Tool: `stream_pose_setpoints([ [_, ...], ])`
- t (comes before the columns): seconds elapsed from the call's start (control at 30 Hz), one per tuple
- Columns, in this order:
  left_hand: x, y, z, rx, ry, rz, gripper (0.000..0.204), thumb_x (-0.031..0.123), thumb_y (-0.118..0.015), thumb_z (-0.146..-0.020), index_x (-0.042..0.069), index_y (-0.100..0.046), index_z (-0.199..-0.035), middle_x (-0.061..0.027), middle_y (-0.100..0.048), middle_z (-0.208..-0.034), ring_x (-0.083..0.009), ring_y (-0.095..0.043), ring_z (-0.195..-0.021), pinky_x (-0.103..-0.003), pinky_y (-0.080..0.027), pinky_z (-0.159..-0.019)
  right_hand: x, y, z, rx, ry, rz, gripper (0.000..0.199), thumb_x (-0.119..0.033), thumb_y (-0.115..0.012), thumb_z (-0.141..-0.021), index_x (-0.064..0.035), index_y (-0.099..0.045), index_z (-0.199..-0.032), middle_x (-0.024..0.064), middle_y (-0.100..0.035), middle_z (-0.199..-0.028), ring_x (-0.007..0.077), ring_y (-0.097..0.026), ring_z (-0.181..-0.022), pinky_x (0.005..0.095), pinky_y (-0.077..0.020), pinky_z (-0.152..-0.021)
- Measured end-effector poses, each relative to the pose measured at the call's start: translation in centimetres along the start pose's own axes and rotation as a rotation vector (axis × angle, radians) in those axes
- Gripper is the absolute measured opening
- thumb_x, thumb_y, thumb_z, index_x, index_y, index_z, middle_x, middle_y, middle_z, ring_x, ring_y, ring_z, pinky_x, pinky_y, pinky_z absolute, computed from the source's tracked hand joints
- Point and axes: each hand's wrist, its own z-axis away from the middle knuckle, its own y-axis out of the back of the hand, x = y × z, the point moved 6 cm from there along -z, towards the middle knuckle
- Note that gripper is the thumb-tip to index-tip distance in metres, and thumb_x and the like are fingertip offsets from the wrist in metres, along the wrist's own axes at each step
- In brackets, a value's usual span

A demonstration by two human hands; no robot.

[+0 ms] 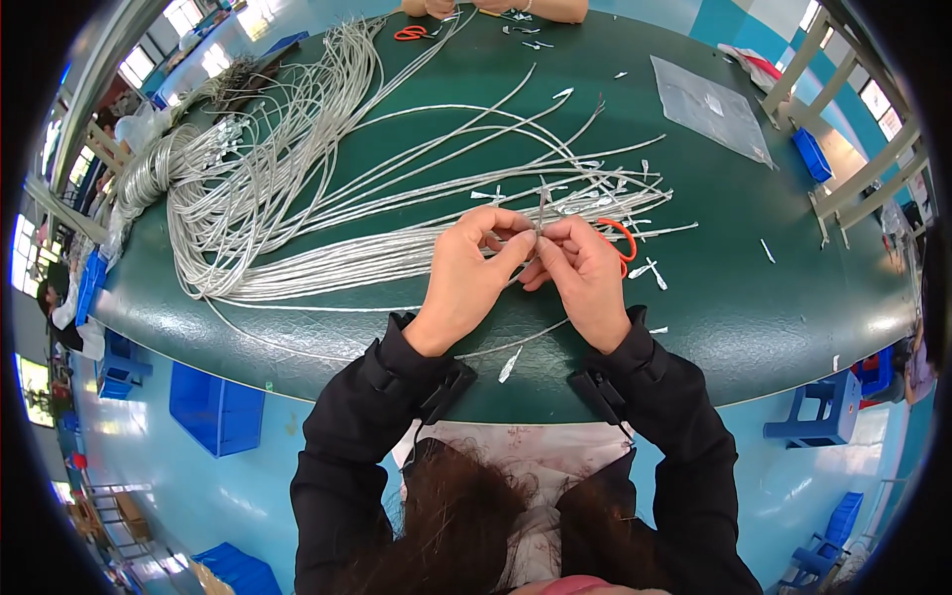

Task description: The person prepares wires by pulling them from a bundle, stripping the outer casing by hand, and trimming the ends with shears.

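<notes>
My left hand [474, 260] and my right hand [582, 280] meet over the table, thumbs and fingertips pinched together. Between them is a thin grey cable end [541, 203] that points away from me; the fingers hide most of it. Scissors with red handles [628, 241] show just beyond my right hand, their blades out of sight; whether that hand touches them I cannot tell. A large bundle of silver-grey cables [337, 273] stretches from the left, and its loose ends fan out past my hands. One cable [516, 341] curves under my wrists.
Scraps of white wrapping [510, 364] are scattered on the green table [734, 327]. A clear plastic bag [709, 107] lies at the far right. Across the table are another person's hands [436, 8] and red-handled scissors [410, 34]. A blue bin [215, 407] and blue stool [818, 412] stand on the floor.
</notes>
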Motion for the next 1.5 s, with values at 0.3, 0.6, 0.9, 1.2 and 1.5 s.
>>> stream_pose_setpoints([
  [0.3, 0.4, 0.0, 0.2, -0.015, 0.031, -0.023, 0.015, 0.010, -0.065, -0.082, -0.001, -0.065, -0.092, -0.0024, -0.065, -0.084, -0.0074, -0.056, -0.073, -0.022, -0.045, -0.068, -0.4, 0.0, 0.6, -0.012, 0.076, 0.236, 0.006, -0.001, -0.048, -0.093, 0.0032, -0.051, -0.096, 0.0076, -0.061, -0.079, 0.0115, -0.062, -0.065, 0.0228, -0.0510, -0.057],
  [0.6, 0.5, 0.4, 0.1, -0.007, -0.074, -0.153, 0.008, 0.006, -0.063, -0.078, -0.001, -0.062, -0.081, -0.0009, -0.063, -0.077, -0.0064, -0.053, -0.071, -0.022, -0.043, -0.064, -0.7, -0.6, 0.6, -0.025, 0.114, 0.399, 0.005, -0.001, -0.048, -0.093, 0.0029, -0.050, -0.095, 0.0082, -0.061, -0.075, 0.0121, -0.062, -0.063, 0.0226, -0.0511, -0.056],
  [0.9, -1.1, -0.4, 0.6, 0.007, 0.106, 0.061, 0.009, 0.009, -0.063, -0.080, 0.000, -0.061, -0.083, -0.0007, -0.062, -0.078, -0.0063, -0.052, -0.071, -0.022, -0.043, -0.064, 1.4, -0.6, 0.7, 0.056, -0.237, -0.256, 0.007, -0.005, -0.048, -0.094, 0.0022, -0.048, -0.094, 0.0121, -0.062, -0.079, 0.0163, -0.064, -0.064, 0.0249, -0.0537, -0.056],
  [1.2, 0.7, 0.5, 0.1, 0.038, -0.005, -0.088, 0.017, 0.013, -0.066, -0.078, -0.001, -0.065, -0.088, -0.0047, -0.065, -0.081, -0.0104, -0.054, -0.067, -0.025, -0.044, -0.064, 0.6, -0.4, 0.9, 0.046, -0.115, -0.021, 0.006, -0.004, -0.048, -0.094, 0.0022, -0.049, -0.095, 0.0099, -0.061, -0.080, 0.0139, -0.063, -0.063, 0.0237, -0.0526, -0.055],
  [1.5, 0.1, 0.4, 0.1, -0.021, 0.033, -0.049, 0.014, 0.011, -0.066, -0.078, -0.001, -0.064, -0.086, -0.0052, -0.064, -0.079, -0.0110, -0.054, -0.069, -0.026, -0.044, -0.067, 0.0, -0.9, 1.1, 0.020, -0.049, 0.113, 0.006, -0.003, -0.048, -0.094, 0.0025, -0.049, -0.095, 0.0084, -0.061, -0.077, 0.0131, -0.062, -0.062, 0.0234, -0.0523, -0.054],
])
